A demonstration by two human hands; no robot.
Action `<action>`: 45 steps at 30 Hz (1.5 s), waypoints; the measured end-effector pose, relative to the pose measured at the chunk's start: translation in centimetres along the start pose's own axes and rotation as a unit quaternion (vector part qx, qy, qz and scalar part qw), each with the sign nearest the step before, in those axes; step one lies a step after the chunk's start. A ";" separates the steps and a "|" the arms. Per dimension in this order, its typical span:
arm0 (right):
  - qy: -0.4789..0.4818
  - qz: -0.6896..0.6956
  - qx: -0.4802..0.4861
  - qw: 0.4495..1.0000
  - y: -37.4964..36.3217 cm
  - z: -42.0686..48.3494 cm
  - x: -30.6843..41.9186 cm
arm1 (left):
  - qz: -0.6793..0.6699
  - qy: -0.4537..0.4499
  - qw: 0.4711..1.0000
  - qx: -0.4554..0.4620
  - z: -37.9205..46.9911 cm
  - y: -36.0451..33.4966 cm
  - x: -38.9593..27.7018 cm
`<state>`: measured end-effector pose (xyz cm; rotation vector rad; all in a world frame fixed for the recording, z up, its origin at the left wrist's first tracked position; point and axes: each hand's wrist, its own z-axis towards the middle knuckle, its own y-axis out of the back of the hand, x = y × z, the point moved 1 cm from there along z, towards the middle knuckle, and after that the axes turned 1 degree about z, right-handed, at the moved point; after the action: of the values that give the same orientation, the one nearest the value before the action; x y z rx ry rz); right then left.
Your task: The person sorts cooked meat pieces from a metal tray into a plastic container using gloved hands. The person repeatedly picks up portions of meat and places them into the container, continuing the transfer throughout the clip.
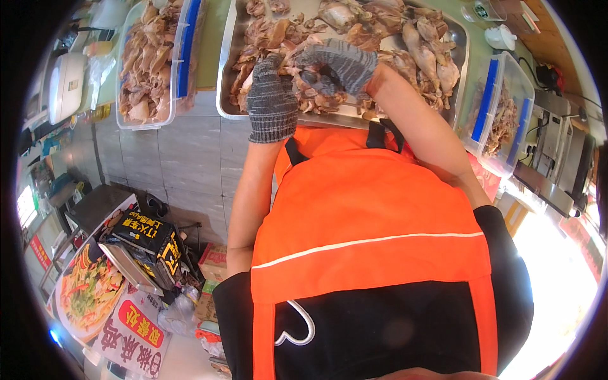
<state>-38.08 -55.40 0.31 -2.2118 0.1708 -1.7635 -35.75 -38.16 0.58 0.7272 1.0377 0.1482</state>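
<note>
My left hand (272,102), in a dark grey knitted glove, pinches a piece of cooked chicken (288,70) over a steel tray (223,85). My right hand (344,64), gloved alike, curls around the same piece from the other side, and its fingers partly hide it. Cooked poultry pieces with skin and bone lie about both hands. Whole legs (425,54) are heaped at the tray's right side, and more meat (339,14) is at its far side.
Left of the tray, a clear plastic container (145,126) holds pale meat pieces. A second clear container (521,90), at right, holds darker scraps. Beyond it are a white lidded pot (500,37) and a metal appliance (546,152). A black printed box (145,232) stands lower left.
</note>
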 end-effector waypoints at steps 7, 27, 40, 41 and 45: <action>-0.136 0.069 0.017 0.988 0.4 -1.2 2.5 | -0.276 0.221 0.934 -0.045 0.1 0.3 6.5; 0.118 -0.601 -0.120 0.782 -1.2 2.7 1.6 | -0.040 0.209 0.975 0.065 -0.4 0.6 2.4; 0.215 -0.589 -0.212 0.750 -0.1 3.1 0.1 | -0.426 0.476 0.769 -0.032 -0.1 1.1 3.3; 0.164 -0.497 -0.176 0.834 -0.8 2.7 0.5 | -0.430 0.488 0.759 -0.025 -0.2 1.0 3.4; 0.069 -0.331 -0.114 0.934 -1.9 2.0 0.8 | -0.440 0.458 0.771 0.046 -0.1 0.8 3.1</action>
<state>-36.12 -53.51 1.27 -2.4957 -0.4134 -2.3429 -34.03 -36.17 -1.23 0.1339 2.2482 -0.4203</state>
